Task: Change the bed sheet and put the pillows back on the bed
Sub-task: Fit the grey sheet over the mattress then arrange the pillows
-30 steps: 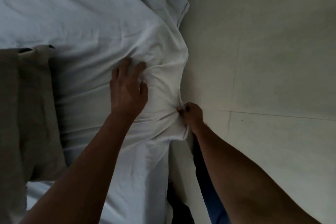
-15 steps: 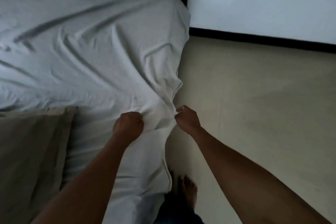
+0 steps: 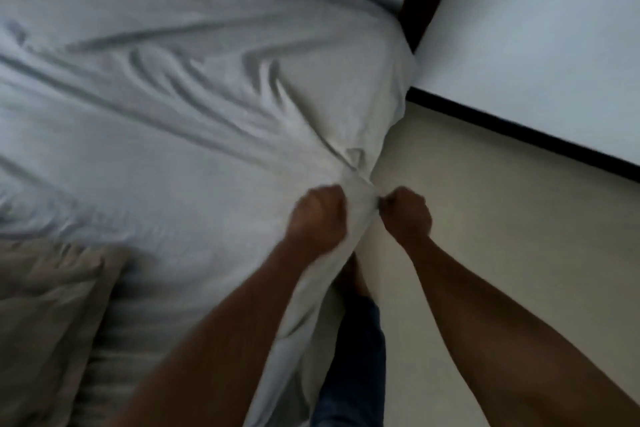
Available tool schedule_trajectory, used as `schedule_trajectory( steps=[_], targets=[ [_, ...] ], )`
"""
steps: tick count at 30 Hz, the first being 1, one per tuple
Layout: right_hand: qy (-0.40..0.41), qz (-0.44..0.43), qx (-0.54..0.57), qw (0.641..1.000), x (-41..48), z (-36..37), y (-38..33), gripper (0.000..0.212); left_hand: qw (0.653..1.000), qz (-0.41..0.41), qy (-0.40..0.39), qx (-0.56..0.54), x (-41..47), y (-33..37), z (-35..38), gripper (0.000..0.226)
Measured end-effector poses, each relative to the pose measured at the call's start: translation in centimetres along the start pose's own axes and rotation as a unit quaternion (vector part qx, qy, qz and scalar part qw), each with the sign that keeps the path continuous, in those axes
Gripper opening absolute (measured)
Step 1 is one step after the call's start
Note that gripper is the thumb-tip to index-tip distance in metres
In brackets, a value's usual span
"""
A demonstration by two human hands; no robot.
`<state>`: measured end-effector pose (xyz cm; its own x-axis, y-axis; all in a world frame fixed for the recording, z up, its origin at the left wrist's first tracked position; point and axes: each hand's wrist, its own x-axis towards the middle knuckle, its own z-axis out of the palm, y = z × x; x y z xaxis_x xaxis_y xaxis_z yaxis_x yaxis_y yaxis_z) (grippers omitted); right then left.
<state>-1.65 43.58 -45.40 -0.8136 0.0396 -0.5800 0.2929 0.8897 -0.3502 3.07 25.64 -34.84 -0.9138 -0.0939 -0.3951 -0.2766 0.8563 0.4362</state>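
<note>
Fists — left hand (image 3: 320, 215), right hand (image 3: 407, 213) — grip sheet (image 3: 194, 121).

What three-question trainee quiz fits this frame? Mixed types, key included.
1. True or false: the left hand lies flat and open on the sheet.
2. Multiple choice: the right hand grips the sheet A) where it drapes over the side, B) at its wrinkled middle, C) at the far corner.
3. Fill in: the beige fabric lies on the sheet to the person's ____.

Key: 1 false, it is fisted around bunched sheet; 2 A; 3 left.
</note>
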Motion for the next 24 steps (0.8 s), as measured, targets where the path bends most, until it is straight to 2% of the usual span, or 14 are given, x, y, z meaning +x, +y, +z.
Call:
schedule_trajectory(
  steps=[2, 3, 4, 7, 8, 10, 13, 16, 18, 20, 24],
  targets=[
    [-0.129, -0.016, -0.004, 0.992, 2.8, -2.0, -0.6, 0.003, 0.996, 0.077, -0.035, 0.002, 1.3, 2.7, 0.7, 0.025],
    [-0.133, -0.034, 0.001, 0.991, 4.3, -2.9, -1.4, 0.008, 0.993, 0.109, -0.032, -0.02, 2.5, 3.9, 0.6, 0.028],
    [-0.102, -0.042, 0.038, 0.993, 5.7, -4.0, -2.7, 0.014, 0.994, 0.101, -0.027, -0.032, 3.9, 4.6, 0.0, 0.029],
    [-0.029, 0.012, 0.228, 0.973, 10.0, -7.9, -6.9, 0.034, 0.995, -0.037, 0.057, -0.072, 8.2, 5.5, -2.0, 0.014],
    [-0.036, 0.009, 0.261, 0.965, 11.1, -8.6, -8.0, 0.031, 0.988, -0.074, 0.099, -0.089, 9.2, 5.2, -2.5, 0.011],
    [-0.044, -0.048, 0.222, 0.973, 13.0, -9.5, -9.6, 0.015, 0.977, -0.1, 0.165, -0.091, 11.2, 4.4, -3.2, 0.008],
    [-0.02, -0.117, 0.085, 0.989, 15.0, -11.1, -8.6, 0.023, 0.972, -0.085, 0.205, -0.071, 13.5, 3.4, -4.4, 0.004],
    [0.096, -0.039, 0.071, 0.992, 18.1, -13.4, -5.0, 0.018, 0.972, -0.065, 0.222, -0.048, 14.8, 2.9, -4.9, 0.007],
    [0.063, 0.036, 0.135, 0.988, 20.4, -14.7, -3.6, 0.016, 0.97, -0.082, 0.228, -0.037, 15.0, 3.0, -4.7, 0.012],
    [-0.006, 0.063, 0.237, 0.969, 21.9, -15.4, -3.3, 0.016, 0.969, -0.102, 0.221, -0.041, 15.0, 3.6, -4.0, 0.016],
    [-0.054, -0.016, 0.297, 0.953, 23.8, -17.3, -6.4, 0.031, 0.966, -0.148, 0.212, -0.016, 14.9, 5.6, -2.5, 0.026]
  ],
)
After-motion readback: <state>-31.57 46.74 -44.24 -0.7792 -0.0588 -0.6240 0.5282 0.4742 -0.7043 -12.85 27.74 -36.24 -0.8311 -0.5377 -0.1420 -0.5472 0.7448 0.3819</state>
